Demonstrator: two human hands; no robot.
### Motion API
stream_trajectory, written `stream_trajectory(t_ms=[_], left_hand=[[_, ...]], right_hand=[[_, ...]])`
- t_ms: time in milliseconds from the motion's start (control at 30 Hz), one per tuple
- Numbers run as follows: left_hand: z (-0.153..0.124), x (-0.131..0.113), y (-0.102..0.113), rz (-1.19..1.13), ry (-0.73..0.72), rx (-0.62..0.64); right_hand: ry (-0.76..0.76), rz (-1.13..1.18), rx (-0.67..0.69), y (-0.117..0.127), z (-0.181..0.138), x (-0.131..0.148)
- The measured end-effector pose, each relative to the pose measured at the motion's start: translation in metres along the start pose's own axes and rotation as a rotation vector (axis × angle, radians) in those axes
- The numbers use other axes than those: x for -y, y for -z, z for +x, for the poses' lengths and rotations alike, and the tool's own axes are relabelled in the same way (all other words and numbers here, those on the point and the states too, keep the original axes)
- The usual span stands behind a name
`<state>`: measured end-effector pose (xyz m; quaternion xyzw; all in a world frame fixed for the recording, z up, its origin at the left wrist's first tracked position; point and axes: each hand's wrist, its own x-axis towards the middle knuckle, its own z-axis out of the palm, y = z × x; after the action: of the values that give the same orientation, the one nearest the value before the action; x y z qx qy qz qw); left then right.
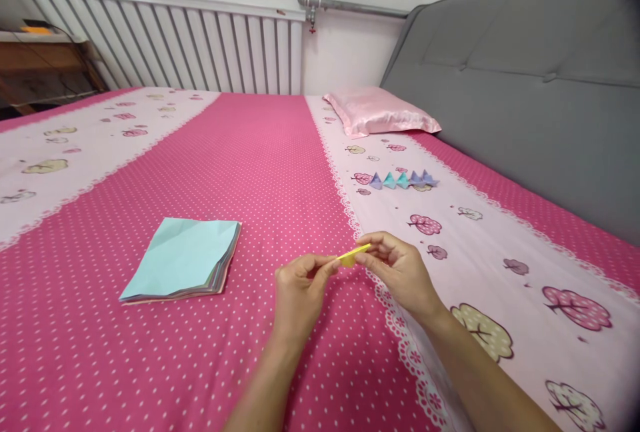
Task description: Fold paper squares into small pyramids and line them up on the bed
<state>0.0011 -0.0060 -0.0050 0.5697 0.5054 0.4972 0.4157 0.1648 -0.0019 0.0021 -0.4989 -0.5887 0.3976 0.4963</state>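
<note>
A small piece of folded yellow paper is held up between my two hands, above the bed. My left hand pinches its left end between thumb and fingers. At the other end, my right hand grips it with thumb and fingertips. Part of the yellow paper is covered by my fingers. To the left lies a stack of square coloured paper, with a light blue sheet on top. Beyond my right hand stands a row of several small folded paper shapes, purple and turquoise.
A pink polka-dot bedspread with pale printed bands covers the bed. At the far side is a pink pillow by a grey padded headboard. A white radiator and a pipe run along the wall.
</note>
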Motion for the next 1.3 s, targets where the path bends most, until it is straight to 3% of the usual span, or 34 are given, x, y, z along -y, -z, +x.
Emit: stream_trajectory(t_ms=[133,500,700,867,1300], left_hand=[[0.001,0.001,0.0,-0.054,0.053,0.0],[0.001,-0.001,-0.001,-0.103,0.132,-0.006],[0.0,0.004,-0.007,-0.135,0.066,-0.039],[-0.001,0.0,-0.01,-0.261,0.074,0.046],[0.005,0.0,-0.009,-0.361,0.241,0.2]], right_hand=[[0.011,0.039,0.027,0.0,0.001,0.001],[0.026,0.003,-0.056,-0.001,0.0,0.0],[-0.084,0.189,0.061,-0.008,0.001,-0.005],[-0.06,0.269,0.08,-0.011,0.0,-0.007],[-0.004,0.131,0.212,-0.009,-0.001,-0.004]])
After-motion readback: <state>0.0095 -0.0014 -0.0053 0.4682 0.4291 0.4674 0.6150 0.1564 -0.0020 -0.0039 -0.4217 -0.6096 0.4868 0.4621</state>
